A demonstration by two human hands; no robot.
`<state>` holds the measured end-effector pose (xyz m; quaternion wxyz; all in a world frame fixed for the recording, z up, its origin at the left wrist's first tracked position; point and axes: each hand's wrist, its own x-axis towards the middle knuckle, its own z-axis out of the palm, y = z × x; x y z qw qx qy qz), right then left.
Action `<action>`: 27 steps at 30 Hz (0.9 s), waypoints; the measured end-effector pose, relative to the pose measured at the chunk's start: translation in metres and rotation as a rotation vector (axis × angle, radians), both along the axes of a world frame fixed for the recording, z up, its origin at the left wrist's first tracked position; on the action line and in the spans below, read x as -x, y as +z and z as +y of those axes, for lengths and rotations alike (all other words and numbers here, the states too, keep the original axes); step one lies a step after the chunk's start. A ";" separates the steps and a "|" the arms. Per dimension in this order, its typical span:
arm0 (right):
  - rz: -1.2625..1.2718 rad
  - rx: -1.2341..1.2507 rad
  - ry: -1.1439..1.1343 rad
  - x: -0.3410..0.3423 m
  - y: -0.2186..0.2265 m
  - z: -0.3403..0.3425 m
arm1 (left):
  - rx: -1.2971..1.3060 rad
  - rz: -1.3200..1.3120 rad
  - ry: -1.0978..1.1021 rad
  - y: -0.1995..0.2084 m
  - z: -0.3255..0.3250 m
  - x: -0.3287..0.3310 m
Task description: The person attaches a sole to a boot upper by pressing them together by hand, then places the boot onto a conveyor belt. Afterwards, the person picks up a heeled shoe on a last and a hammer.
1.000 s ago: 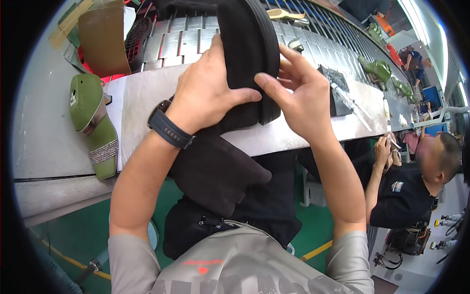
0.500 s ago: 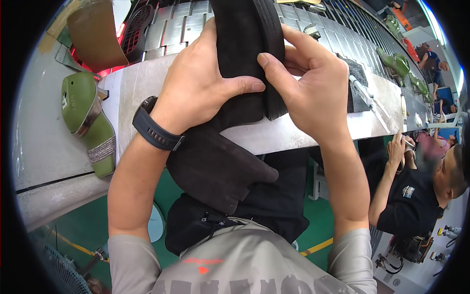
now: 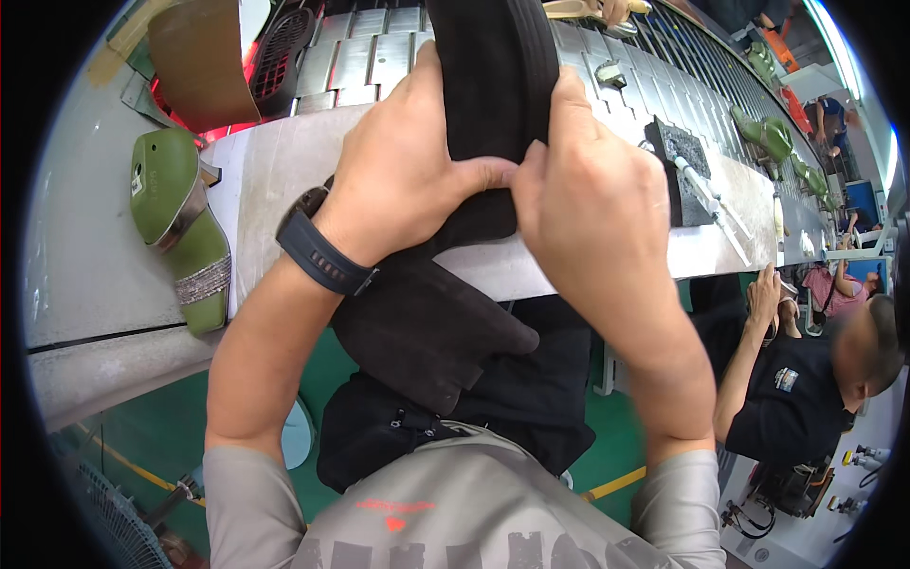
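Note:
A black suede-like boot (image 3: 488,85) lies across the near edge of the workbench, its far end out of the picture. A soft, dark shaft piece (image 3: 417,327) hangs from it toward my lap. My left hand (image 3: 393,161), with a dark watch on the wrist, grips the boot from the left, its thumb across the front. My right hand (image 3: 597,190) is closed at the boot's ridged right edge, thumb tip beside the left thumb. Its other fingers are partly hidden, and whether it pinches anything small I cannot make out.
A green heeled sandal (image 3: 180,223) lies at left. Beyond the bench (image 3: 284,171) runs a metal slat conveyor (image 3: 351,62) with a black sole (image 3: 284,57). A dark block (image 3: 675,161) and white-handled tools (image 3: 706,190) lie at right. A co-worker (image 3: 796,379) sits close by.
My right hand has turned and closed against the boot's edge, its thumb now lower, beside my left thumb. Both hands and the boot have shifted slightly right in view. A hand appears at the top.

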<state>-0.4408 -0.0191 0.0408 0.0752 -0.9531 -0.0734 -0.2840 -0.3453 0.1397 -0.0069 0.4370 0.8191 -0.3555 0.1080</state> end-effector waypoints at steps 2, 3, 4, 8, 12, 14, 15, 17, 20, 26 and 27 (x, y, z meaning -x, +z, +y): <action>0.016 -0.060 0.039 -0.008 0.012 -0.018 | -0.012 0.051 -0.001 0.004 -0.002 0.003; 0.041 -0.129 0.080 -0.015 0.019 -0.028 | -0.031 0.111 0.000 0.005 -0.002 0.005; 0.078 -0.238 0.125 -0.022 0.029 -0.037 | -0.027 0.104 -0.006 0.005 -0.002 0.006; 0.324 -0.433 0.281 -0.051 0.045 -0.060 | -0.048 0.083 0.021 0.005 0.000 0.010; 0.199 -0.119 0.216 -0.054 0.043 -0.050 | -0.057 0.085 0.051 0.006 -0.005 0.010; -0.076 0.219 0.013 -0.047 0.035 -0.029 | -0.081 0.093 0.082 0.005 -0.004 0.012; -0.093 0.301 -0.060 -0.042 0.034 -0.023 | -0.106 0.080 0.101 0.003 -0.003 0.014; 0.017 0.208 -0.006 -0.044 0.045 -0.026 | -0.127 0.064 0.118 0.000 -0.002 0.013; 0.265 -0.124 0.188 -0.058 0.058 -0.045 | -0.070 -0.029 0.075 0.000 -0.001 0.010; 0.278 -0.399 0.375 -0.085 0.050 -0.051 | -0.049 -0.102 0.088 0.000 0.003 0.017; 0.273 -0.438 0.387 -0.087 0.048 -0.050 | -0.061 -0.087 0.082 -0.001 0.003 0.015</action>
